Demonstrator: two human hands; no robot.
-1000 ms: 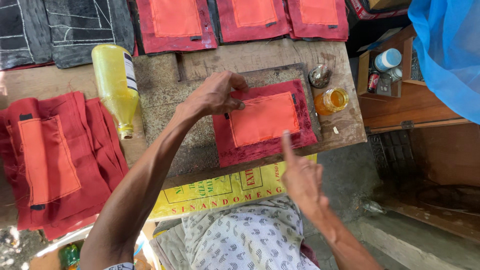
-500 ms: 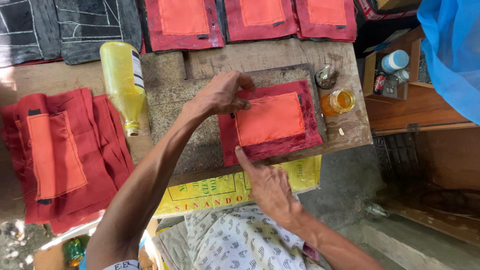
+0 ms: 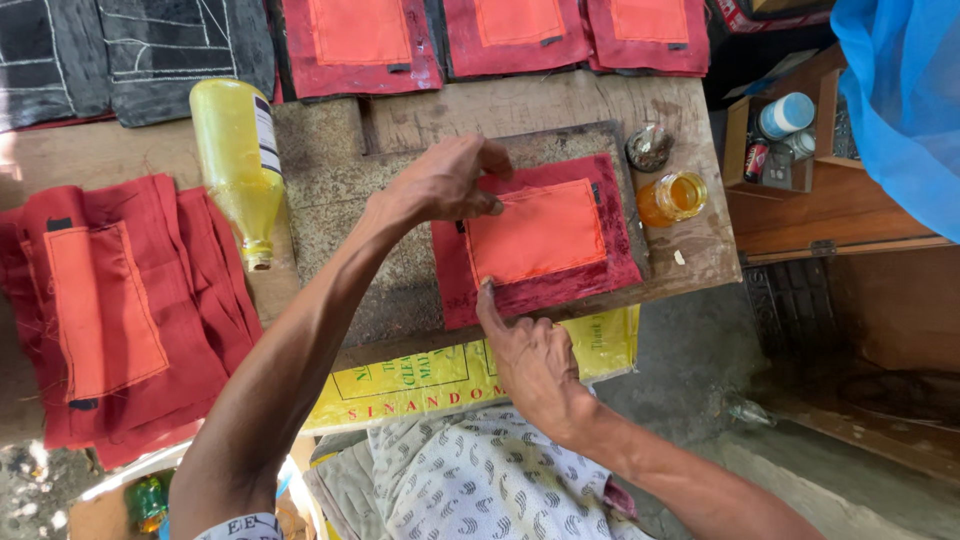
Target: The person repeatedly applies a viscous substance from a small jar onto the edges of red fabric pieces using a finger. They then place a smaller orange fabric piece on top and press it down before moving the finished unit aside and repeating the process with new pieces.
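Fingers (image 3: 488,205) of the left hand (image 3: 440,185) pinch the orange patch's (image 3: 535,233) top-left corner onto the red cloth piece (image 3: 545,285) on the board (image 3: 400,290); right hand (image 3: 535,360) presses its lower-left corner with a fingertip. Likely aligning; next calls for smoothing flat

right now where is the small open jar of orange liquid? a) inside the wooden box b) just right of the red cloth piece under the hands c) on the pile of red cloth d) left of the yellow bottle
b: the jar of orange liquid stands on the wooden board, just right of the red cloth piece with the orange patch.
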